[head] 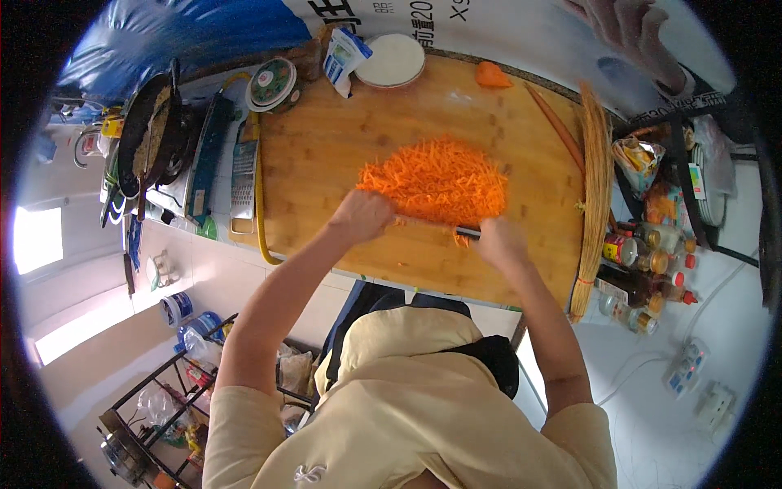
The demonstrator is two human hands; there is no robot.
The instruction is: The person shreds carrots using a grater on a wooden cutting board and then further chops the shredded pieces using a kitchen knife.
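Observation:
A large heap of shredded carrot (440, 174) lies on the wooden board (324, 147) before me. My right hand (502, 243) is closed around the black handle of a knife (469, 232). At the knife's other end, my left hand (365, 214) is closed on the blade end, its fingertips hidden. The blade appears only as a thin edge between my hands, along the near side of the heap. Some carrot shreds hang by the handle, and a few stray bits lie nearer to me on the board.
At the back stand a white round lid (391, 60), a plastic packet (345, 58) and a patterned container (272, 84). A carrot piece (492, 75) and a rolling pin (555, 125) lie right. Left are a metal grater (243, 183) and a wok (143, 140); right, a straw broom (594, 202) and several bottles (647, 257).

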